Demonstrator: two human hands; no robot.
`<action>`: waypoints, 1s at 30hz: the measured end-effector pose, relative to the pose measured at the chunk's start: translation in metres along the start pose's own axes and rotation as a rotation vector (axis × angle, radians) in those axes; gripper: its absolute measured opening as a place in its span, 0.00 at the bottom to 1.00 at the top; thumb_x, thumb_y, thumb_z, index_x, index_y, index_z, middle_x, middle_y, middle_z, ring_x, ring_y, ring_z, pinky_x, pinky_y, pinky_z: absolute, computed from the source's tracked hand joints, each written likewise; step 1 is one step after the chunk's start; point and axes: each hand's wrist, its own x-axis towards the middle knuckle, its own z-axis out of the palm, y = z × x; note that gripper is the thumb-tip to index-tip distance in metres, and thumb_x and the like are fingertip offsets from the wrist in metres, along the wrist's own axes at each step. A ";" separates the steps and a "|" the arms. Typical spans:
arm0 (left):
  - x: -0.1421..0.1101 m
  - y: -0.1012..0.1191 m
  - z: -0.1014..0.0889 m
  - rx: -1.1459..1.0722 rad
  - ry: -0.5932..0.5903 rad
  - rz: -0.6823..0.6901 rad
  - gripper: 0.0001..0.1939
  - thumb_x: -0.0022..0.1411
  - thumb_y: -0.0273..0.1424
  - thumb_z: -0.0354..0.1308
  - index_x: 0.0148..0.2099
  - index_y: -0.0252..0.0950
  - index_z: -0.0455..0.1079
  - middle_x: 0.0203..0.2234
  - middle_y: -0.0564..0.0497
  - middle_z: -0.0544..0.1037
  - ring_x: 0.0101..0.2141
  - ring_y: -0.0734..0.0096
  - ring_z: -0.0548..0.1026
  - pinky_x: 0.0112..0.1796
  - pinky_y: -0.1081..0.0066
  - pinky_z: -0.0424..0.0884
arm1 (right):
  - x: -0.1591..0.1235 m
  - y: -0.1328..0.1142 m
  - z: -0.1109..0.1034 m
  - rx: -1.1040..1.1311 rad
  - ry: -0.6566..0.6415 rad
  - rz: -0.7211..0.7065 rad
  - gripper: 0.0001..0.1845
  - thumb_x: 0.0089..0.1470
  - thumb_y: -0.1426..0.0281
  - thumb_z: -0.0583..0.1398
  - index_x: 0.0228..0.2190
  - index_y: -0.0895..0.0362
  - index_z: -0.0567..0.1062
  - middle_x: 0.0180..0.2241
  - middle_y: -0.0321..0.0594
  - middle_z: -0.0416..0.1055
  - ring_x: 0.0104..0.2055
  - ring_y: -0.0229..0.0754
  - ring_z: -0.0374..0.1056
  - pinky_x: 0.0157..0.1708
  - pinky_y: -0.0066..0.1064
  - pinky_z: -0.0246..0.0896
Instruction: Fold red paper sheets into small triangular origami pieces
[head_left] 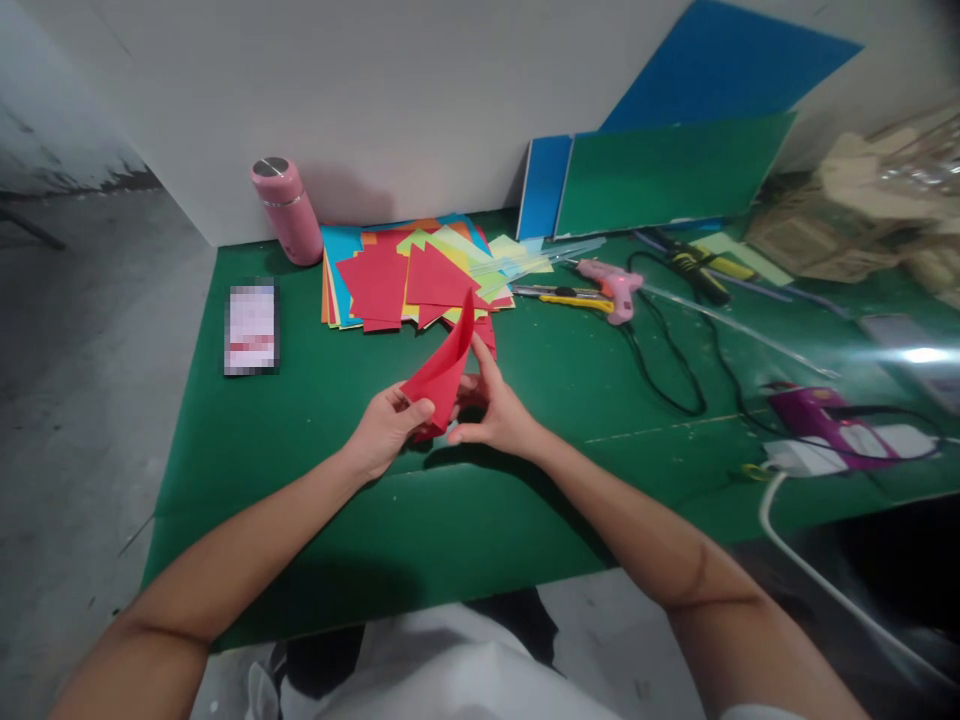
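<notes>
A folded piece of red paper (444, 380) is held up above the green table, its upper tip pointing away and its sides bent toward each other. My left hand (386, 425) is closed on its lower left part, the thumb pressing on the near face. On the paper's right side is my right hand (499, 405), with thumb and fingers apart. Its index fingertip meets the paper's right edge, while the other fingertips are partly hidden behind the paper. Just beyond both hands lies a pile of coloured paper (375, 285), with red pieces on top.
Left on the green table (315, 540) are a pink bottle (289, 215) and a blurred-out phone-sized object (251, 330). Right of the paper lie a yellow utility knife (574, 298), a pink glue gun (615, 290) with a black cord, and a purple box (829, 425). A green board (667, 175) leans behind.
</notes>
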 end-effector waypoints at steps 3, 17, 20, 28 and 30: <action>0.004 -0.005 -0.002 -0.001 -0.044 0.024 0.31 0.36 0.49 0.75 0.36 0.32 0.73 0.27 0.48 0.80 0.29 0.67 0.78 0.37 0.67 0.73 | 0.000 -0.005 0.002 -0.007 0.025 0.031 0.72 0.42 0.53 0.71 0.66 0.46 0.24 0.39 0.42 0.76 0.33 0.46 0.75 0.32 0.39 0.74; 0.005 0.010 -0.004 -0.067 0.128 -0.002 0.19 0.42 0.32 0.70 0.39 0.33 0.72 0.33 0.48 0.79 0.36 0.63 0.77 0.39 0.65 0.73 | -0.003 -0.008 -0.015 -0.241 0.375 -0.017 0.49 0.53 0.45 0.58 0.67 0.49 0.45 0.64 0.47 0.57 0.64 0.53 0.58 0.59 0.44 0.61; 0.010 0.013 -0.010 -0.006 0.127 0.000 0.17 0.41 0.29 0.67 0.36 0.35 0.68 0.29 0.53 0.76 0.30 0.71 0.74 0.33 0.71 0.72 | -0.001 -0.010 -0.025 -0.212 0.455 0.008 0.50 0.53 0.50 0.60 0.67 0.45 0.40 0.67 0.44 0.52 0.59 0.54 0.64 0.54 0.44 0.66; 0.021 0.022 -0.031 0.392 0.081 0.296 0.34 0.45 0.24 0.63 0.56 0.43 0.61 0.50 0.46 0.73 0.45 0.63 0.75 0.33 0.74 0.73 | 0.002 -0.006 -0.035 -0.277 0.361 0.027 0.16 0.53 0.70 0.59 0.44 0.52 0.78 0.48 0.40 0.76 0.52 0.46 0.71 0.56 0.43 0.64; 0.022 0.030 -0.037 0.510 -0.017 0.301 0.34 0.46 0.23 0.61 0.57 0.43 0.65 0.60 0.46 0.66 0.57 0.57 0.68 0.35 0.75 0.74 | 0.002 -0.005 -0.035 -0.279 0.308 0.059 0.14 0.53 0.71 0.58 0.40 0.52 0.80 0.44 0.40 0.79 0.48 0.45 0.74 0.52 0.41 0.68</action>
